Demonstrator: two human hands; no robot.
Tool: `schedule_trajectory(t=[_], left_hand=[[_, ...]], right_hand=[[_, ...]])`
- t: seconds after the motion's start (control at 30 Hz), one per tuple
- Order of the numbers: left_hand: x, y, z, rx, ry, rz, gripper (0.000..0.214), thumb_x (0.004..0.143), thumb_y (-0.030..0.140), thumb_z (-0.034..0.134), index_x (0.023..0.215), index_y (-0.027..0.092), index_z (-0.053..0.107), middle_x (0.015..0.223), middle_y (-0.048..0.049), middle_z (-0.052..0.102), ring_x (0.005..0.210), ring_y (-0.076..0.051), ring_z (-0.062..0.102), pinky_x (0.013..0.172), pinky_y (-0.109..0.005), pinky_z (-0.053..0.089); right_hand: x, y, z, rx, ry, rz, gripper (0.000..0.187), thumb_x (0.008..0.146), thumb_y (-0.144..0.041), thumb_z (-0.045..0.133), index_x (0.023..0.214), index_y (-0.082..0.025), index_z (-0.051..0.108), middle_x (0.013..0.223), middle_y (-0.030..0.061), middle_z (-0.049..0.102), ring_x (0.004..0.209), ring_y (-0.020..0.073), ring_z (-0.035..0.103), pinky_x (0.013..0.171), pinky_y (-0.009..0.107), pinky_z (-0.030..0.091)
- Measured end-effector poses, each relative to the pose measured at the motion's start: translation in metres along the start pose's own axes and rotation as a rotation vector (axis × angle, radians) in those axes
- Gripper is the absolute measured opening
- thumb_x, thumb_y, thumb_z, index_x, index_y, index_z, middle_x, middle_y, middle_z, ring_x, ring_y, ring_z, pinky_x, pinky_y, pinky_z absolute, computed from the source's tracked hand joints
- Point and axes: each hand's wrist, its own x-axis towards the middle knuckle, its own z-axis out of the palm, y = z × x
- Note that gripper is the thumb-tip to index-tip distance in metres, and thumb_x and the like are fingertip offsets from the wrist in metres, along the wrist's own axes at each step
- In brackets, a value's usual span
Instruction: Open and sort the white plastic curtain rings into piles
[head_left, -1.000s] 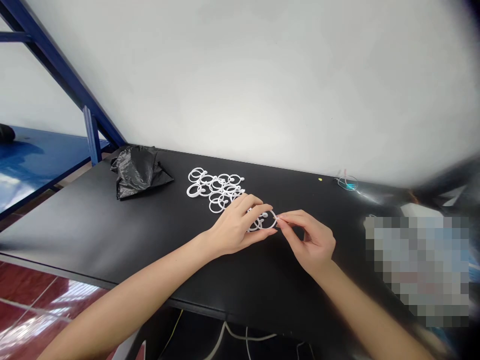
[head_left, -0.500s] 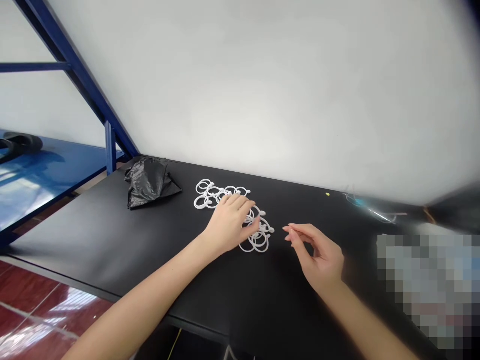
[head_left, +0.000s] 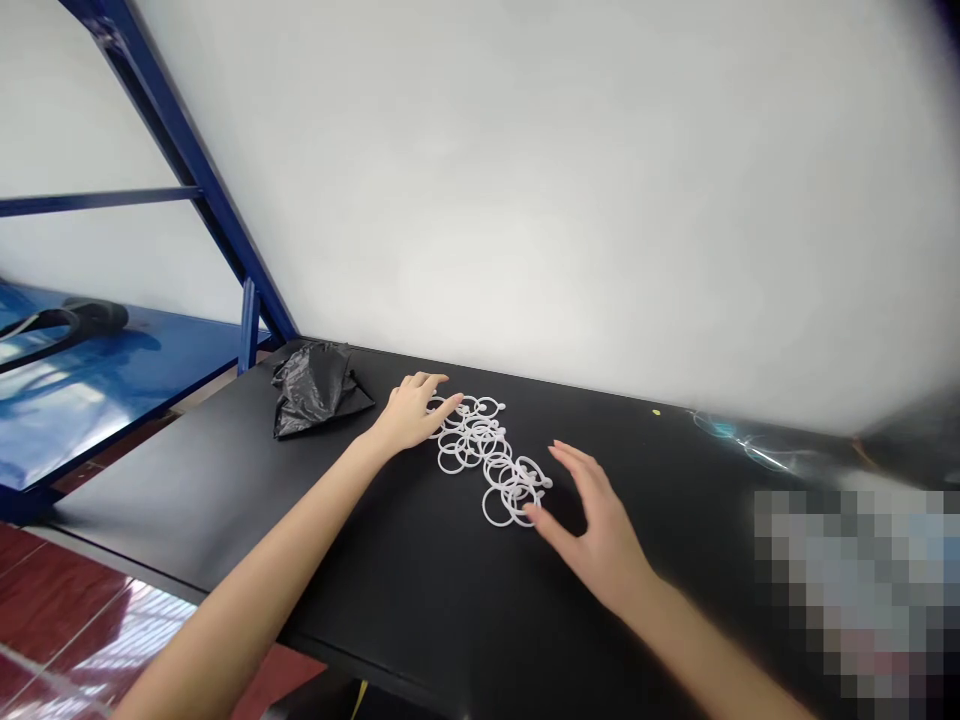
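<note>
Across the matte black table, thin white plastic rings lie linked in a long, loose cluster. The left hand rests open, its fingertips on the cluster's far end; the right hand, spread wide, touches the near end, holding nothing. A crumpled black plastic bag sits further left, and the table's far edge meets a white wall.

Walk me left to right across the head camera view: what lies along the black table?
Crumpled black plastic bag, bare left hand, cluster of white plastic rings, bare right hand, tiny yellow speck
</note>
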Motion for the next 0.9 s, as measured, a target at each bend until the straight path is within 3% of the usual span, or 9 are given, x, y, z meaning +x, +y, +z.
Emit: schedule_trajectory(t=[0.07,0.17,0.27,0.37,0.53,0.7,0.9], left_hand=[[0.008,-0.014,0.003,0.003,-0.057,0.025,0.06,0.092,0.061,0.04,0.134,0.02,0.051,0.136,-0.0146,0.053,0.126,-0.038,0.046,0.102,-0.06,0.036],[0.015,-0.021,0.006,-0.028,-0.136,0.132,0.061,0.091,0.063,0.041,0.138,0.023,0.049,0.14,-0.0102,0.052,0.129,-0.033,0.046,0.107,-0.053,0.036],[0.015,-0.015,0.007,-0.057,-0.182,0.237,0.065,0.089,0.064,0.046,0.141,0.024,0.046,0.14,-0.0078,0.054,0.128,-0.028,0.049,0.109,-0.042,0.038],[0.014,-0.01,0.01,-0.072,-0.218,0.31,0.067,0.089,0.064,0.049,0.143,0.025,0.044,0.145,-0.0089,0.049,0.133,-0.029,0.044,0.112,-0.044,0.034],[0.014,-0.001,0.018,-0.054,-0.274,0.372,0.062,0.087,0.063,0.054,0.137,0.027,0.053,0.15,-0.0097,0.043,0.138,-0.033,0.038,0.113,-0.054,0.028],[0.012,0.011,0.025,-0.081,-0.242,0.408,0.057,0.087,0.059,0.056,0.131,0.024,0.056,0.146,-0.011,0.048,0.134,-0.03,0.043,0.112,-0.053,0.031],[0.006,0.029,0.033,-0.097,-0.24,0.417,0.054,0.088,0.056,0.055,0.131,0.023,0.056,0.145,-0.0109,0.049,0.133,-0.031,0.043,0.11,-0.054,0.033]], right_hand=[[0.007,-0.006,0.008,-0.099,-0.182,0.011,0.077,0.083,-0.058,0.061,0.145,-0.022,0.037,0.156,0.0139,0.031,0.142,0.0346,0.033,0.111,0.054,0.038],[0.03,-0.013,0.021,-0.198,-0.392,0.015,0.103,0.074,-0.069,0.063,0.154,-0.022,0.021,0.164,0.0116,0.006,0.149,0.0361,0.01,0.117,0.055,0.025],[0.06,-0.011,0.029,-0.248,-0.535,-0.016,0.124,0.061,-0.074,0.069,0.156,-0.019,0.011,0.164,0.0123,-0.005,0.15,0.0355,-0.004,0.119,0.055,0.014],[0.086,-0.003,0.031,-0.215,-0.632,-0.064,0.131,0.057,-0.08,0.066,0.156,-0.02,0.005,0.163,0.01,-0.01,0.15,0.0335,-0.009,0.12,0.053,0.011],[0.105,0.008,0.031,-0.14,-0.713,-0.097,0.127,0.059,-0.08,0.066,0.156,-0.021,0.008,0.164,0.0112,-0.001,0.15,0.0335,-0.002,0.12,0.054,0.01],[0.103,0.014,0.033,-0.075,-0.605,-0.118,0.111,0.064,-0.076,0.067,0.153,-0.022,0.027,0.161,0.0126,0.021,0.149,0.0361,0.012,0.118,0.056,0.018],[0.084,0.025,0.025,-0.043,-0.513,-0.102,0.104,0.066,-0.071,0.07,0.15,-0.023,0.033,0.158,0.0131,0.03,0.147,0.0372,0.019,0.116,0.057,0.024]])
